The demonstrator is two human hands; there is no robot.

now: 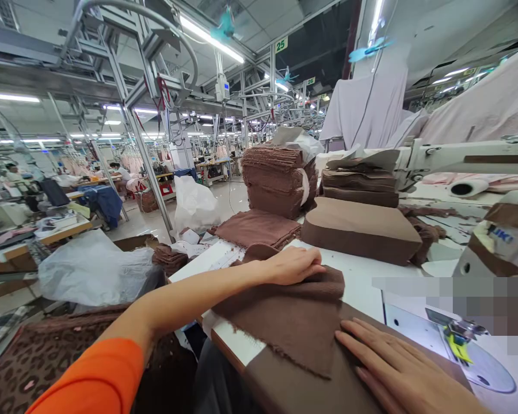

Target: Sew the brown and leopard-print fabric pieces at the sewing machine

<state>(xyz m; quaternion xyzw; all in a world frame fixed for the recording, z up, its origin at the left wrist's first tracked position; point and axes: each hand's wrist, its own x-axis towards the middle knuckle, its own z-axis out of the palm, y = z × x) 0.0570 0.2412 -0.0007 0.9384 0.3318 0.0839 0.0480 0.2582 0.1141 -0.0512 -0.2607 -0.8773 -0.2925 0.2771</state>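
1. Brown cloth (285, 322): lies on the white table (362, 287), left of the sewing machine (479, 259), partly over a smooth brown panel (271, 379); near edge frayed, far part folded.
2. Left hand (297, 265): fingers curled, gripping the fold, well left of the sewing machine; its forearm crosses over the cloth and hides part of it.
3. Right hand (397, 362): holding nothing, laid flat with fingers extended on the panel, just left of the sewing machine's foot; fingertips at the cloth's edge.
4. Obstructions: a thick brown stack (362, 230) stands left of the sewing machine, beyond the hands. Behind that, a loose-topped pile (358, 187); farther left, a tall fuzzy stack (276, 178) with a low pile (259, 227) before it. A pixelated patch conceals part of the sewing machine.
5. Surface: white top, lint scattered at the far left from the sewing machine.
6. Room: far left of the sewing machine, a clear plastic bag (99, 267) and leopard-print cloth (47, 356); behind it, a second machine (461, 158) and draped pale sheets (362, 109). Metal framing, strip lights and a "25" sign (281, 44) hang above.
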